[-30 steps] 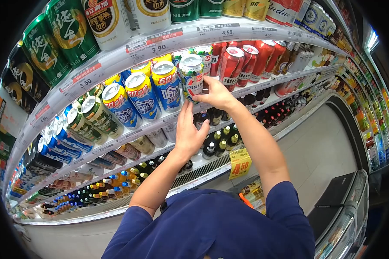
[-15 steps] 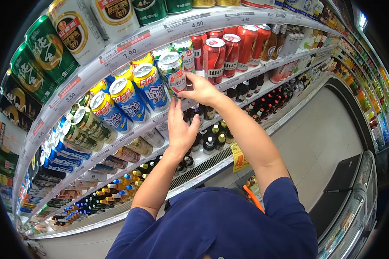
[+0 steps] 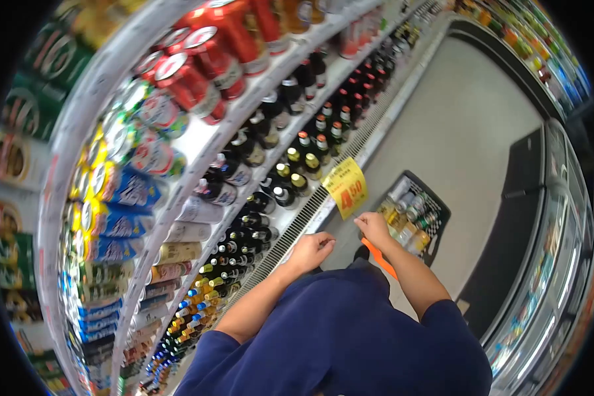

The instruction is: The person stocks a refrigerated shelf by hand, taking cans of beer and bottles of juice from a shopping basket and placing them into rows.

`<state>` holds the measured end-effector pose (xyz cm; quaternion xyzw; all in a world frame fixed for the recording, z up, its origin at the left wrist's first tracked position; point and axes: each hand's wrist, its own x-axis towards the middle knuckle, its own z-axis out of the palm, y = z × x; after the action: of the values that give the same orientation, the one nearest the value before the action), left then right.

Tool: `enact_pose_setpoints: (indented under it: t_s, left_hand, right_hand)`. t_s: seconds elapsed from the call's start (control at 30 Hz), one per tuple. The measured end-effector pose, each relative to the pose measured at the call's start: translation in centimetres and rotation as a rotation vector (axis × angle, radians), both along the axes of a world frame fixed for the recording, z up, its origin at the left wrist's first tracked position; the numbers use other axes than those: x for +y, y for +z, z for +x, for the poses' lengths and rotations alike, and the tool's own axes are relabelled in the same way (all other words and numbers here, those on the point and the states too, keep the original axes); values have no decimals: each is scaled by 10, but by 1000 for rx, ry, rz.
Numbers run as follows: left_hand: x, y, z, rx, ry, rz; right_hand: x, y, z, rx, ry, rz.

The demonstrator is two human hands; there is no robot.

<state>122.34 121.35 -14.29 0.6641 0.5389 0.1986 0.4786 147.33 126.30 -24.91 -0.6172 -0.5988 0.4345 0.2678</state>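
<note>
My left hand (image 3: 312,251) hangs in front of my body with its fingers curled in, and nothing shows in it. My right hand (image 3: 374,228) is closed too, just beside the basket (image 3: 443,210) on the floor; I see nothing held in it. Several cans and bottles lie in that basket. An orange strap (image 3: 379,258) runs beneath my right wrist. On the shelf to the left, a white-and-green can (image 3: 157,157) stands in front of another like it, apart from both hands.
Red cans (image 3: 191,89) and blue-and-yellow cans (image 3: 129,186) flank the white-and-green ones. Dark bottles (image 3: 284,195) line the lower shelves. A yellow price sign (image 3: 346,187) hangs at the shelf's bottom edge. Glass-fronted cases (image 3: 541,277) stand at the right.
Both hands have come away from the white-and-green can and down toward my body, the right one to beside the basket. The can stays on the shelf. My view has turned right and down.
</note>
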Motion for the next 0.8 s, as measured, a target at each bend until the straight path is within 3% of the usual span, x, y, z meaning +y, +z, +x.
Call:
enact_pose_setpoints:
  t_s: [0.1, 0.2, 0.27, 0.33, 0.4, 0.47, 0.63, 0.8]
  left_hand:
    - [2, -20, 41, 58, -206, -101]
    - [6, -34, 86, 76, -311, -113]
    - [14, -31, 121, 42, -306, -300]
    - [18, -54, 147, 77, -384, -258]
    - [20, -74, 172, 114, -447, -210]
    - [25, -83, 195, 93, -378, -240]
    - [31, -114, 232, 194, -350, -359]
    - [27, -147, 245, 209, -313, -376]
  right_hand:
    - [-67, -50, 85, -408, -7, -178]
    - [-107, -92, 147, -344, -147, -325]
    - [-128, -139, 176, -434, -140, -378]
    - [-133, -158, 193, -390, -225, -458]
    - [-121, -189, 215, -317, -177, -589]
    - [-106, -233, 227, -226, -431, -561]
    - [-33, -342, 257, -261, -742, -581]
    - [30, -398, 265, -22, -1068, -622]
